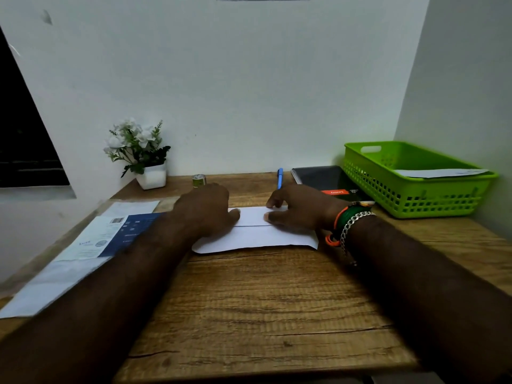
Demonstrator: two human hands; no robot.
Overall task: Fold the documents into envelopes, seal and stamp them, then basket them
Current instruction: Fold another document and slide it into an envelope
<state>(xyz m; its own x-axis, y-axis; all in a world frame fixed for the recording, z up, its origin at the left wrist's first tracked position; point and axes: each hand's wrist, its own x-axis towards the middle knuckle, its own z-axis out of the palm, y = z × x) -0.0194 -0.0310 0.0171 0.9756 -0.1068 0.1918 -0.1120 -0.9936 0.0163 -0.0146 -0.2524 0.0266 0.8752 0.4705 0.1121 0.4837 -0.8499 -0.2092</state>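
A white envelope (257, 238) lies flat on the wooden desk (263, 300) in front of me, long side toward me, its flap folded over the upper half. My left hand (206, 209) rests palm down on the envelope's left end, fingers covering that corner. My right hand (297, 207) rests on the right part of the flap, thumb and index finger touching the paper near the flap's edge. A green plastic basket (415, 198) stands at the far right with a white envelope (440, 173) lying in it.
A stack of printed documents (83, 253) lies at the desk's left. A small tape roll (199, 180), a blue pen (280, 177), a dark notebook (327, 180) and a white pot of flowers (141, 156) line the back by the wall.
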